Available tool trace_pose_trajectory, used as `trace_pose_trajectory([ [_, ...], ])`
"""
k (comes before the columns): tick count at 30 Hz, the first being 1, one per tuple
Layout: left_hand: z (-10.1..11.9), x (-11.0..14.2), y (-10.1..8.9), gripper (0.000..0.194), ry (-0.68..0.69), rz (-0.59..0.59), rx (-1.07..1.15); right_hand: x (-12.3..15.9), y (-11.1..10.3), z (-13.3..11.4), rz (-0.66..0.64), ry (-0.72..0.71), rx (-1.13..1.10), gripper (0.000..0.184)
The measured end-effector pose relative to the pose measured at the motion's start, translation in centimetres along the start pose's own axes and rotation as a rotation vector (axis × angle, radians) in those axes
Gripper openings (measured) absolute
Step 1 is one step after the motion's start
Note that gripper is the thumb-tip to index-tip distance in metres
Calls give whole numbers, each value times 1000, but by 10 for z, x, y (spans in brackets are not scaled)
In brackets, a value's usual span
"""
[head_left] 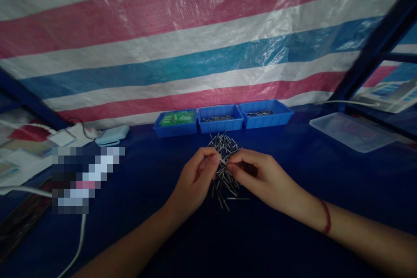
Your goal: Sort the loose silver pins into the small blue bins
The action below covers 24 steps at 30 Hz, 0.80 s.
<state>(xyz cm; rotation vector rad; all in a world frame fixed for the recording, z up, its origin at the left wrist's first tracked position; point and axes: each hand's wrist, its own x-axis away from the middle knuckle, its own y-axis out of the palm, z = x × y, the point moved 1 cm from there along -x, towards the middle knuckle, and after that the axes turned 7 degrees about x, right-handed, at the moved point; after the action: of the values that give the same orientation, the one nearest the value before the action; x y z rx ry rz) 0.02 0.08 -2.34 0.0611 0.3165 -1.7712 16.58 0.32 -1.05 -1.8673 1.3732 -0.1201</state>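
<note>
A heap of thin metal pins, which look like blind rivets, lies on the dark blue table top. Over its left side, my left hand is closed in a pinch, with the bright end of one metal pin showing at the thumb and fingertip. Just across from it, my right hand has thumb and forefinger pinched together over the heap. Whatever sits between those right fingertips is too small to make out. The two hands' fingertips are close together but apart. One stray pin lies at the heap's near edge.
Behind the heap stand three blue bins: a left bin with green packets, a middle bin and a right bin with metal pins. A clear plastic lid lies at right. Cables and a light-blue case are at left.
</note>
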Motion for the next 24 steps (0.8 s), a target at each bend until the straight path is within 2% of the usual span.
trace_pose_trajectory([
  [5,6,-1,-6,14,153,-79,-264,1,-4,3,46,-69,98,10],
  [8,7,-3,-7,14,204,-100,-355,1,-5,3,95,-34,54,7],
  [13,5,-2,-5,15,187,-155,-342,0,-2,4,108,78,-141,4],
  [24,6,-2,-3,11,212,-178,-293,4,2,2,59,73,-283,14],
])
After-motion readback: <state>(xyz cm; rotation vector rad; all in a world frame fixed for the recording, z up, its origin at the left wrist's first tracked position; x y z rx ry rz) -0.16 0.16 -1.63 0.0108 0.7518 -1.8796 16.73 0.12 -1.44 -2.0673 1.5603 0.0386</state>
